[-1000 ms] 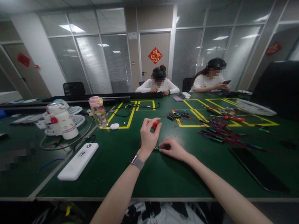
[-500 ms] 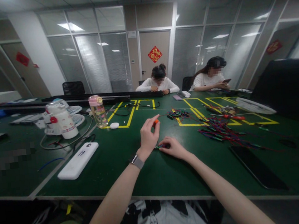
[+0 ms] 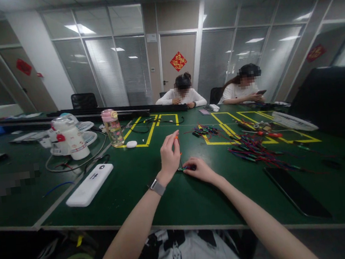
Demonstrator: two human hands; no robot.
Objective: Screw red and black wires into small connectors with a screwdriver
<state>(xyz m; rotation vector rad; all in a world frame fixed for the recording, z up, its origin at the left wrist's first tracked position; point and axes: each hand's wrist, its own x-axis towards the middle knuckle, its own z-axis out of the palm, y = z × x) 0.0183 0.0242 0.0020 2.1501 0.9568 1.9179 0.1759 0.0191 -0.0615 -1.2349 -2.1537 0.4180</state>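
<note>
Fingers mostly hide an orange-handled tool [image 3: 176, 137] pinched upright in the left hand [image 3: 168, 157], its thin shaft meeting a small green board [image 3: 180, 169] on the smooth worktop [image 3: 130, 192]. The right hand [image 3: 201, 171] pinches the board's partly covered end, details indistinct.

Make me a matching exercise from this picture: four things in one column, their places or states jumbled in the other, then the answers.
Column one:
1. Left hand
2. Right hand
3. Pink-lidded bottle
4. Flat black device

Column two:
A. Standing beside a small white case
B. Lying nearer the camera than the large heap of wires
C. Fingers around an orange-handled tool
D. Fingertips low, at a small green part

Right pairs: 1-C, 2-D, 3-A, 4-B.
</note>
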